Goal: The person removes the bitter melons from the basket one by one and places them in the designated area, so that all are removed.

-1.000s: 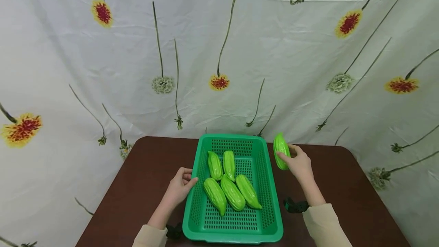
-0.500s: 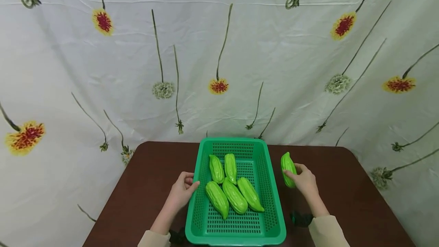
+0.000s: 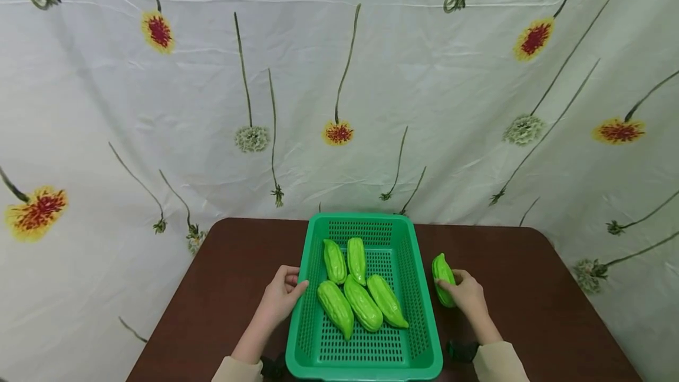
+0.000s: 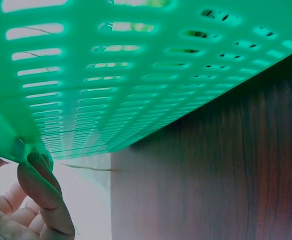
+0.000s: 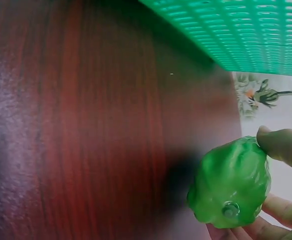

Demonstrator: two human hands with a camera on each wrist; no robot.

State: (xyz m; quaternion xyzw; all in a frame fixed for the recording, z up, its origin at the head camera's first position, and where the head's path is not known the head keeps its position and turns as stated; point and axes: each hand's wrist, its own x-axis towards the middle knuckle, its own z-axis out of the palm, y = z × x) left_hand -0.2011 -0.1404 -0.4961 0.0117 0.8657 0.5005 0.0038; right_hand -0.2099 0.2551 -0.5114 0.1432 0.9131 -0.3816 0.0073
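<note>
In the head view, my right hand [image 3: 467,295] holds a bright green bitter melon [image 3: 441,280] beside the right side of a green plastic basket [image 3: 366,371]. The right wrist view shows the stem end of this bitter melon [image 5: 225,180], gripped between thumb and fingers close over the table, with a dark shadow beside it. My left hand [image 3: 280,296] pinches the basket's left rim, thumb above and fingers curled beneath the edge. Several more bitter melons, among them one at the front left [image 3: 335,309], lie inside on the slotted bottom.
The basket stands on a dark brown wood-grain table [image 3: 249,246] with rounded far corners. Behind it hangs a white cloth [image 3: 297,75] printed with flowers. A dark strap device [image 3: 462,351] is on my right wrist, below the beige sleeve.
My right hand has lowered the bitter melon toward the table, shifting it a little toward me. The left hand keeps its hold on the basket rim. The head view has shifted slightly.
</note>
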